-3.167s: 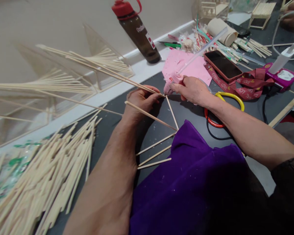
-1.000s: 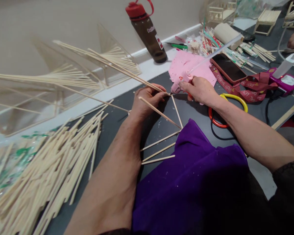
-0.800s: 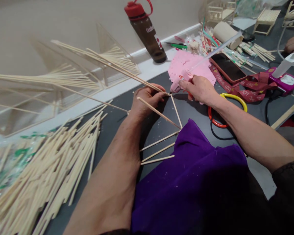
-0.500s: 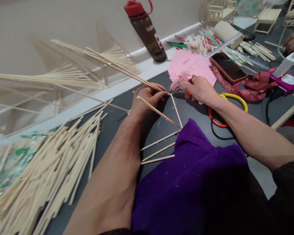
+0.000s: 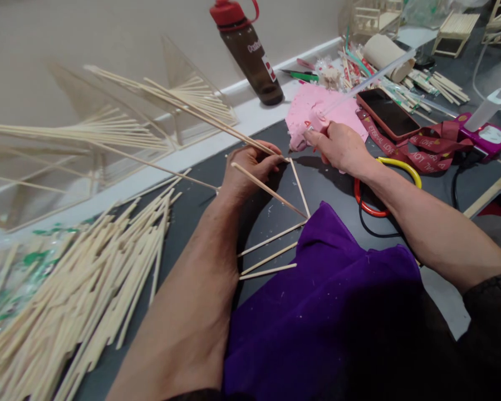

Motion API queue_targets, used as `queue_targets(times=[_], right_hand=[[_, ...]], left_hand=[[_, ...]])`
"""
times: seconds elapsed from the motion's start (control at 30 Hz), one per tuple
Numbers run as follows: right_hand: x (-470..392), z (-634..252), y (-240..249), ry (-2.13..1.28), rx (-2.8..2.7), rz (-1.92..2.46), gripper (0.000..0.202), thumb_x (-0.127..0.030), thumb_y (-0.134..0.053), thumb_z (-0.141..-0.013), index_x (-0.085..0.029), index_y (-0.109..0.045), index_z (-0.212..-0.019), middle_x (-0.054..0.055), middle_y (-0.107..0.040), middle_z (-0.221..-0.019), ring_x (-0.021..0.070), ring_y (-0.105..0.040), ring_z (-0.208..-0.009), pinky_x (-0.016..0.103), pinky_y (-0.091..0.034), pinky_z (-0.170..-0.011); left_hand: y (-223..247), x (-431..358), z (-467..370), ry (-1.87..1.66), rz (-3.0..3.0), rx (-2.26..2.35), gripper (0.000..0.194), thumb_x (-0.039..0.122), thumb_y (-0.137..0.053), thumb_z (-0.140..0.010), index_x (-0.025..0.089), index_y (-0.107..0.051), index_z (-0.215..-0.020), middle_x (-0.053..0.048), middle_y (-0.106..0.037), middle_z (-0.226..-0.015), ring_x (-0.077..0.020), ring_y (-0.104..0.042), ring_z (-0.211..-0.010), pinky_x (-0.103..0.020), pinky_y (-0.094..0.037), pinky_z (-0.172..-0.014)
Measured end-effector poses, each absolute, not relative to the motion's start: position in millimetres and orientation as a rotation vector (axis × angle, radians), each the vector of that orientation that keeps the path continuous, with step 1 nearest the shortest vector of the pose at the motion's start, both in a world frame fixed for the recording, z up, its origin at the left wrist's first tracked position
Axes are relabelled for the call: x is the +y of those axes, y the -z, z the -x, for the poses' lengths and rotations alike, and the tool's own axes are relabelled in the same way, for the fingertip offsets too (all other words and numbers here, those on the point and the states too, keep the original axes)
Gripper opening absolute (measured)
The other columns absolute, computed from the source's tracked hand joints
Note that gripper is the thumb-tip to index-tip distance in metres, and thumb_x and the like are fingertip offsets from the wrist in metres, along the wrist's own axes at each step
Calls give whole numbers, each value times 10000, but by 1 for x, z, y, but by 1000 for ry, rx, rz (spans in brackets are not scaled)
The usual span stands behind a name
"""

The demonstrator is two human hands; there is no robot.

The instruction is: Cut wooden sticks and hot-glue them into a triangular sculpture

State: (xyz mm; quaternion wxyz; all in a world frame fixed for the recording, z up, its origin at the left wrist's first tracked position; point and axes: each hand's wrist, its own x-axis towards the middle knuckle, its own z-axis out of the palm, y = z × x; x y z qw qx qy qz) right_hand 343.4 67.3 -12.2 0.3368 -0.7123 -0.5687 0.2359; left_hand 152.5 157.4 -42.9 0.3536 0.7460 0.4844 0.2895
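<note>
My left hand point(image 5: 246, 167) is closed, pinching wooden sticks point(image 5: 217, 121) near their ends; they belong to a stick frame whose far part fans out at the left. From its near corner a short stick point(image 5: 299, 186) runs toward me, meeting a longer stick point(image 5: 271, 190). My right hand point(image 5: 343, 146) is closed around a pink glue gun point(image 5: 317, 121), with a clear glue stick point(image 5: 367, 78) poking out of its back. The gun's nozzle sits just above the corner, slightly apart from it. A purple cloth point(image 5: 292, 312) lies in front of me, touching several sticks.
A heap of loose sticks point(image 5: 108, 267) lies at the left. At the back stand a dark bottle point(image 5: 250, 61) and a pink sheet point(image 5: 346, 111). A phone point(image 5: 388, 114), lanyard point(image 5: 426, 150), scissors point(image 5: 371, 211) and small stick furniture point(image 5: 455, 33) are on the right.
My right hand has lifted the glue gun slightly up and away from the stick corner. My left hand stays in place. Another person's hand at the far right has left view.
</note>
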Motion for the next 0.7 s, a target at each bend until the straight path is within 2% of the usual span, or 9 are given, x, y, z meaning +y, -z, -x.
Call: queue_targets(times=[0.3,0.57,0.7], right_hand=[[69,-340,13,-578,-1503,1868,383,-468,-540,-981,-126,-711,-962,99,-706,-794,258,-722,-936,310,-528,-808],[64,-341,15,-676,-1508,1819,398,-456,-498,-994,-137,-720,-906,78,-712,-679,177,-692,-683,267,-522,-661],[64,-341,16,-763,-1501,1785,404,-466,-479,-1006,-147,-724,-971,54,-725,-706,136,-668,-637,228,-501,-619]], left_hand=[[41,155,-153,-755,-1949,1277,133,255,-683,-722,178,-666,-829,20,-605,-613,-131,-543,-586,-264,-429,-599],[40,153,-153,-746,-1929,1273,110,240,-680,-724,191,-659,-820,19,-619,-628,-134,-566,-602,-259,-440,-585],[43,156,-152,-761,-1929,1250,119,247,-682,-720,185,-663,-820,13,-625,-632,-135,-566,-598,-269,-432,-597]])
